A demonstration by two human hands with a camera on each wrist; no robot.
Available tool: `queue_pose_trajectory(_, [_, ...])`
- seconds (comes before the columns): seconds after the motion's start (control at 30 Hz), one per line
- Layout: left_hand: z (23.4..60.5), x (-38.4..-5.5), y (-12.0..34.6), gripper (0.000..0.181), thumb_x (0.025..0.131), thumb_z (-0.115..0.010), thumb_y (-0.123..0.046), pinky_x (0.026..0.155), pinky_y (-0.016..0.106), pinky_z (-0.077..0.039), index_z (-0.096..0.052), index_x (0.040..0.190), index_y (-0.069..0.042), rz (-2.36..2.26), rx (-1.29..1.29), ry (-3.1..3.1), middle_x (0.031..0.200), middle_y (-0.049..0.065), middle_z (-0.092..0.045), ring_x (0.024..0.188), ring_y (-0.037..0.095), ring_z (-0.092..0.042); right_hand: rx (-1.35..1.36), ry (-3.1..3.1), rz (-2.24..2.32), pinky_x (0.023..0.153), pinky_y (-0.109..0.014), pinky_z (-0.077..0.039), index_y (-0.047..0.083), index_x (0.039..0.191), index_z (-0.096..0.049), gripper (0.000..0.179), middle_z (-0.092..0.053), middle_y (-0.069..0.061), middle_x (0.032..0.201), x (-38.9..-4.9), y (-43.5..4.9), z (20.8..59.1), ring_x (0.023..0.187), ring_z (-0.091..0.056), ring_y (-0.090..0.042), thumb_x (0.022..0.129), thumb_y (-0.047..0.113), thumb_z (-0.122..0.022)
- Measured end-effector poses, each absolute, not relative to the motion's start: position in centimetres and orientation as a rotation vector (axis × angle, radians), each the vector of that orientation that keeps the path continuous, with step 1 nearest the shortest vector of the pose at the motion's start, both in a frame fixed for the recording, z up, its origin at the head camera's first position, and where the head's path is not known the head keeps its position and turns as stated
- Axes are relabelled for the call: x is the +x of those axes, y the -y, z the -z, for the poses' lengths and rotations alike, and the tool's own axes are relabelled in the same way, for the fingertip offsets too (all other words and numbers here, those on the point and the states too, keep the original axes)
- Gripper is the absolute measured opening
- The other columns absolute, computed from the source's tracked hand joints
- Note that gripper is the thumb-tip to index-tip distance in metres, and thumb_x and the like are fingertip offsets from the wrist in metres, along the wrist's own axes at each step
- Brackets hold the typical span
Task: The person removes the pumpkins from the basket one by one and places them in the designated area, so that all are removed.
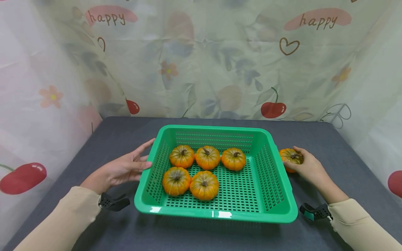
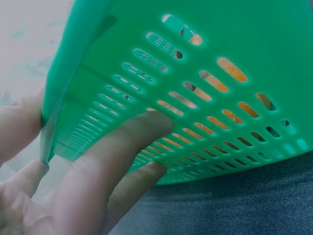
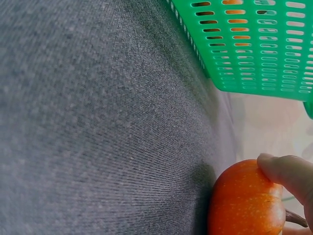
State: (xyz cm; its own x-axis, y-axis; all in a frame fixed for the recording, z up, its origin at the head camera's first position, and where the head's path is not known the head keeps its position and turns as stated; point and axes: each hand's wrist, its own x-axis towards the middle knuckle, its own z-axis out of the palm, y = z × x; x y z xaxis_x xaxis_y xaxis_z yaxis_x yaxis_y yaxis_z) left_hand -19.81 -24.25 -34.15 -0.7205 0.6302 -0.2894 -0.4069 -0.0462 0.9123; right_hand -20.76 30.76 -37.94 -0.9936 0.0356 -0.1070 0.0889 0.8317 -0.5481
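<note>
To the left of the green plastic basket [image 1: 216, 218], my left hand [image 1: 124, 167] holds its rim. In the left wrist view the thumb and a finger are at the rim, while other fingers [image 2: 146, 125] lie against the slotted outer wall. Beyond the basket's right side, my right hand [image 1: 309, 167] grips a small orange pumpkin [image 3: 244, 200] by its sides, its stem showing. That pumpkin is on or close over the dark cloth. Several similar pumpkins [image 1: 204, 184] sit in the basket, in a back row and a front-left pair.
A dark grey cloth [image 1: 201, 237] covers the table under and around the basket. Patterned curtains [image 1: 204, 69] hang behind the table and along both sides. Dark camera mounts [image 1: 113, 203] are strapped to both wrists.
</note>
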Motion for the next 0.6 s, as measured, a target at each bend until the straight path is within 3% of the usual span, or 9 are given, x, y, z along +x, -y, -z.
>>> queue_pose_trajectory(0.6, [34.11, -19.79, 24.20, 0.090, 0.099, -0.051, -0.002, 0.090, 0.050, -0.055, 0.008, 0.153, -0.043, -1.846, 0.245, -1.514, 0.161, 0.023, -0.005, 0.111, 0.029, -0.065, 0.126, -2.900, 0.920, 0.099, -0.072, -0.032, -0.004, 0.152, -0.016, 0.093, -0.022, -0.038, 0.149, -20.62, -30.77, 37.71, 0.131, -0.027, -0.056, 0.092, 0.054, -0.057])
